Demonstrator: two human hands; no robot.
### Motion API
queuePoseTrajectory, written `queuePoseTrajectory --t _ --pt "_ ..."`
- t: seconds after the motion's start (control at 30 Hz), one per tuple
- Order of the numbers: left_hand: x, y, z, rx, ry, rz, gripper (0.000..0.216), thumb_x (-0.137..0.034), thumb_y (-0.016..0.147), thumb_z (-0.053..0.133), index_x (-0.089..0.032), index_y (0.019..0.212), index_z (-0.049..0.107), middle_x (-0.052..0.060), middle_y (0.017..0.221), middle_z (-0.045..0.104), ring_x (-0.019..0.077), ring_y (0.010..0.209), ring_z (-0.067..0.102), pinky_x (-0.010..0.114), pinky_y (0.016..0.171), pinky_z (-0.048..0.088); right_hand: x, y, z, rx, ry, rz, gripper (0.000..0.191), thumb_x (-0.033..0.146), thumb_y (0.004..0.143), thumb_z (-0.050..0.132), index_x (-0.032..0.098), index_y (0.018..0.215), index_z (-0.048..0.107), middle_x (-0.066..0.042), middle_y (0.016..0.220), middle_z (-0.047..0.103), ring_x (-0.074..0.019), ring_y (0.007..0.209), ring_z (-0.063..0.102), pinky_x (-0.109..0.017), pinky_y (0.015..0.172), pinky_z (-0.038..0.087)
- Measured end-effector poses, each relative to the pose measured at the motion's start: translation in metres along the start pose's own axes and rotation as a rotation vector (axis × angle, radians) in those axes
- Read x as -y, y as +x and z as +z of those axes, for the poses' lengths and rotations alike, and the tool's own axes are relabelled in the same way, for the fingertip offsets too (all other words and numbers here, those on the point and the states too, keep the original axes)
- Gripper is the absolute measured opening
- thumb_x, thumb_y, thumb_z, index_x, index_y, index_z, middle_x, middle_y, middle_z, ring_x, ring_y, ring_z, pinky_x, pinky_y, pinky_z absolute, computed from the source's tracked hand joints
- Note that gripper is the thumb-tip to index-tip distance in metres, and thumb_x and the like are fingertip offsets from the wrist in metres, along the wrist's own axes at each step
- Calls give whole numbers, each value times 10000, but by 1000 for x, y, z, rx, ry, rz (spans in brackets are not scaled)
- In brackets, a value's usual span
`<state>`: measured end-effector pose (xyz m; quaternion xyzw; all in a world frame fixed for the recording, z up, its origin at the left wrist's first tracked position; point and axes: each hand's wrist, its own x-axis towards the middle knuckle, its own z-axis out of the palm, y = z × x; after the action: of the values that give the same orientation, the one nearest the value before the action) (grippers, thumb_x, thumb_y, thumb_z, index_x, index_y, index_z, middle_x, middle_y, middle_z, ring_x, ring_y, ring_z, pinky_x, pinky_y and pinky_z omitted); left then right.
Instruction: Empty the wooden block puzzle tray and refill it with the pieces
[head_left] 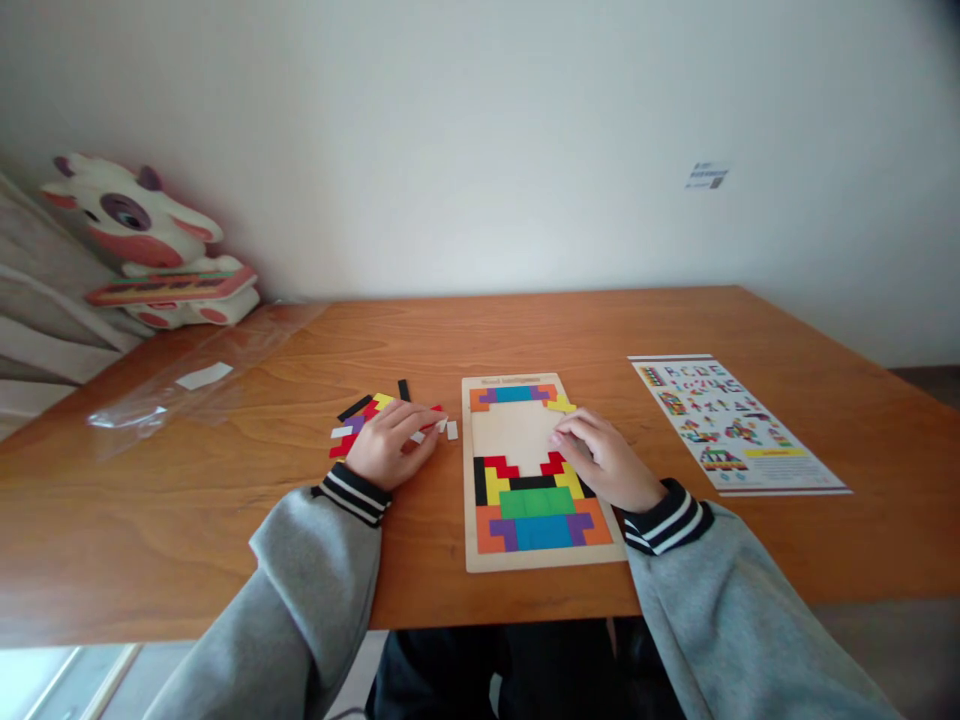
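Grey sleeves (322, 570) cross the counter (375, 345), the right hand (609, 462) bending its fingers beside a yellow piece (561, 406) at the puzzle board's (510, 430) right edge, the left hand (391, 440) curled over loose pieces (355, 424), pinching impossible to tell, each piece probably light, stiff, best gripped by opposite edges.

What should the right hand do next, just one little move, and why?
I'd probably have the right hand nudge the yellow piece at its fingertips a little left, just below the top row of pieces. It seems to stick out over the rim of the board on the right, and there's bare wood beside it to slide onto.
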<state>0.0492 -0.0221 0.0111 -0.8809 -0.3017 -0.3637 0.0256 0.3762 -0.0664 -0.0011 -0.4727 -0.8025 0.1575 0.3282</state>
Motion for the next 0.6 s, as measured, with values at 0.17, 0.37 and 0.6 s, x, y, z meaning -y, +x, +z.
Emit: queuePoseTrajectory --t 0.17,0.37,0.6 --pt "44 -35 -37 123 173 -203 333 -337 904 610 -173 1192 629 113 1137 697 252 1039 645 414 952 507 -1 0 1 -12 -1 -1 207 313 1004 449 216 902 601 -70 932 634 -219 913 604 -382 842 469" --pt "62 -57 -59 278 171 -300 538 -536 863 623 -199 1279 584 123 1323 620 291 1208 587 463 1046 456 -3 -1 3 -4 2 22 223 341 1007 442 221 919 609 -70 955 627 -227 944 604 -397 877 468" --pt "51 -52 -50 355 143 -304 677 -619 801 654 -206 1329 563 136 1380 586 338 1307 513 525 1088 412 -2 0 6 15 -12 41 234 350 1013 426 225 928 604 -73 961 613 -235 953 596 -413 886 461"
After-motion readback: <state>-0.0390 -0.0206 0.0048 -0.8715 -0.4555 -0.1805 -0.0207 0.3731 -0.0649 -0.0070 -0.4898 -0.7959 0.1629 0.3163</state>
